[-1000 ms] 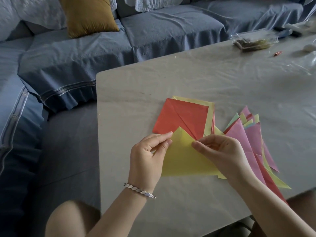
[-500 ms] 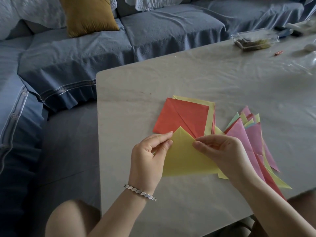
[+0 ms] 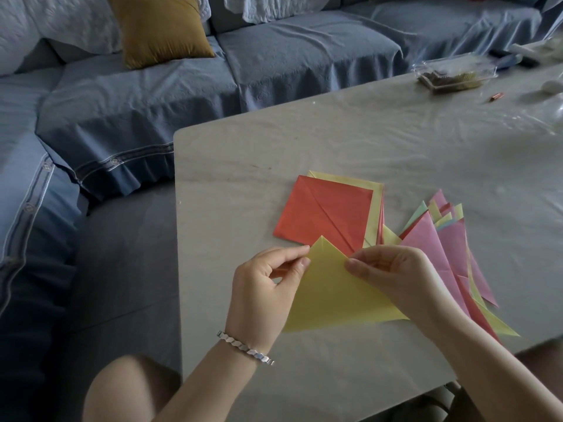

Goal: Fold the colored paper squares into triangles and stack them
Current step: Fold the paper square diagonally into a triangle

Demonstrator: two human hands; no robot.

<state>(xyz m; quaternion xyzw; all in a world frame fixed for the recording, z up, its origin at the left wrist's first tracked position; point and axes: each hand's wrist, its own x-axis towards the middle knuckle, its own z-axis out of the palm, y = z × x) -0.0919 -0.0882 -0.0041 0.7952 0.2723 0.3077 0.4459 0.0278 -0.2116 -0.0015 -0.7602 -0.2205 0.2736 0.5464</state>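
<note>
Pinching the yellow triangle (image 3: 335,293) near its tip with both hands: left hand (image 3: 265,287) on the left slope, thumb and forefinger closed on the paper; right hand (image 3: 396,278) on the right slope, fingers curled onto the edge. Sitting at the near side of the table (image 3: 335,153), long folded side left to right towards the body, tip pointing away (flat or slightly lifted: cannot tell).

Judged: fold made, stacking next. Destination to the right, in the pile of folded triangles (image 3: 438,248), pink on top, fanned out, partly under the right wrist. Nearer for the right hand; likely a short move rightward, with nothing in between.

Beyond the tip, partly overlapped by it: stack of squares (image 3: 323,214), red on top. Well apart at the far corner: clear plastic box (image 3: 457,76).
</note>
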